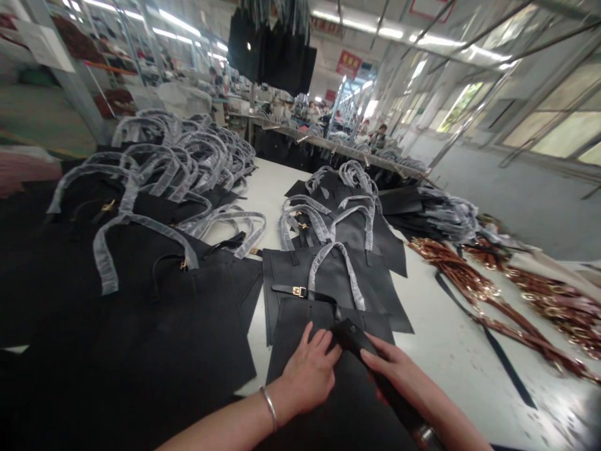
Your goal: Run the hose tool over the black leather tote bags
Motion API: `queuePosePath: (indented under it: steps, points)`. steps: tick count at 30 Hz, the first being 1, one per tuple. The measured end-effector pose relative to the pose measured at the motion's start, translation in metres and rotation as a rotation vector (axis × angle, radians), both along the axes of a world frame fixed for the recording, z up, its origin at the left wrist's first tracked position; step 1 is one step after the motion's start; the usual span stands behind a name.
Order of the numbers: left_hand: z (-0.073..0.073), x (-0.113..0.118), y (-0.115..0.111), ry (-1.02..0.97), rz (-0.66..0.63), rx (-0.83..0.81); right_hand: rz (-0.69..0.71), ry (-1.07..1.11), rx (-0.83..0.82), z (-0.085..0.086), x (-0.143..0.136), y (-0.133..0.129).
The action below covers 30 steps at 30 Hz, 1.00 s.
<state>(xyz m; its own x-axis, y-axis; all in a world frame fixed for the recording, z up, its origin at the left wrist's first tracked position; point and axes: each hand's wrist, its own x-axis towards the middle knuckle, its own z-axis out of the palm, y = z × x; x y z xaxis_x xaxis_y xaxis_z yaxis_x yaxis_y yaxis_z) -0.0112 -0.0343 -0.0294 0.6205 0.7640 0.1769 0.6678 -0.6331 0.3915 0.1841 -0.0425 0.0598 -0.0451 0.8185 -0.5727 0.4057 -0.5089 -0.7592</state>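
White tabletop (453, 351) bears brown straps (469, 289), seemingly gold-ringed, near black panels (350, 382).

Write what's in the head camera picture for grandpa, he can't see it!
A person's right grip holds a long dark object beside the left grip, which rests on a black panel. Plastic-wrapped handles lie ahead; brown straps lie on the white table at right.

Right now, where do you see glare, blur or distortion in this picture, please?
Head view: ceiling lights washed out; glare on the white table at lower right; distant red sign blurry; edges stretched; left hand and right hand clearer; black sheets at left show little detail.
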Motion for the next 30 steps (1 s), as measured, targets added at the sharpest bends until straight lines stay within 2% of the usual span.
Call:
queuePosePath:
  steps: [3,6,11,15,19,22,26,30]
  points:
    - [0.002,0.001,-0.003,-0.012,-0.008,0.007,0.013,0.027,-0.008,-0.006,-0.010,0.012]
    - [0.001,0.000,-0.002,-0.033,0.007,0.014,0.025,0.048,-0.010,-0.004,-0.011,0.019]
    - [-0.003,-0.001,0.000,-0.037,0.024,0.015,0.052,0.037,-0.073,0.003,0.001,0.013]
    - [-0.003,0.000,0.001,0.000,-0.015,0.006,0.044,0.051,-0.091,-0.002,0.000,0.017]
    - [-0.011,0.000,0.000,0.005,-0.019,0.025,0.027,-0.012,0.105,-0.008,-0.011,0.029]
    - [-0.024,-0.005,-0.006,-0.048,-0.055,0.099,0.013,-0.028,0.209,-0.003,-0.018,0.027]
    - [-0.033,-0.015,-0.015,-0.099,-0.181,0.123,0.140,0.018,0.039,0.005,-0.025,0.015]
    - [-0.026,-0.019,-0.018,-0.100,-0.242,0.084,0.278,0.038,-0.035,0.000,-0.036,0.015]
